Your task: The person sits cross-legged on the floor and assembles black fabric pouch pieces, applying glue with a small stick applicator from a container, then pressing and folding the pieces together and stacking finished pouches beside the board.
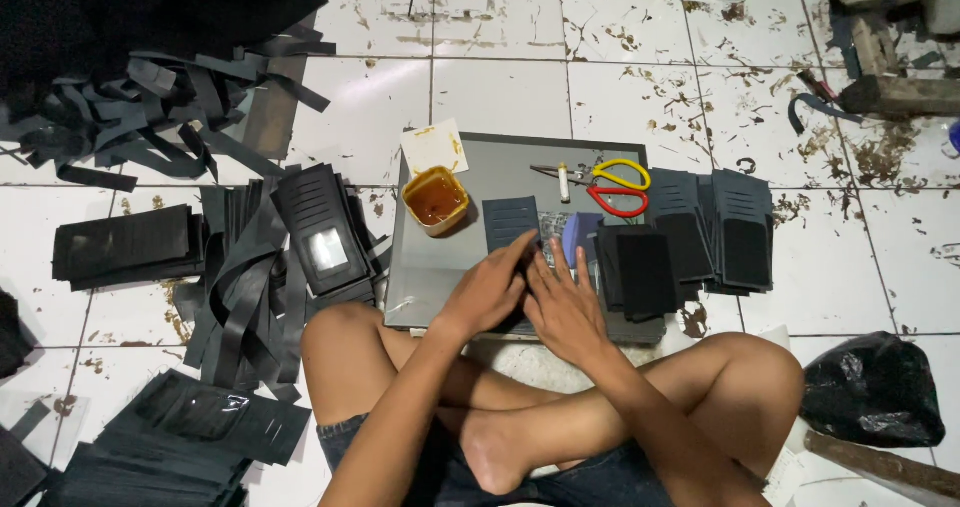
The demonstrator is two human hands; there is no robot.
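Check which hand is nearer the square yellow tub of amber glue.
Left. The left hand lies just below-right of the square yellow tub of amber glue; the right hand sits farther right, beyond the left hand.

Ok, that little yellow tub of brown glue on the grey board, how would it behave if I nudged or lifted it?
The yellow tub looks small and thin-walled, so probably light and easy to slide on the smooth grey board. It stands open with brown glue inside, so tipping it would likely spill. Smears on its rim suggest a sticky grip.
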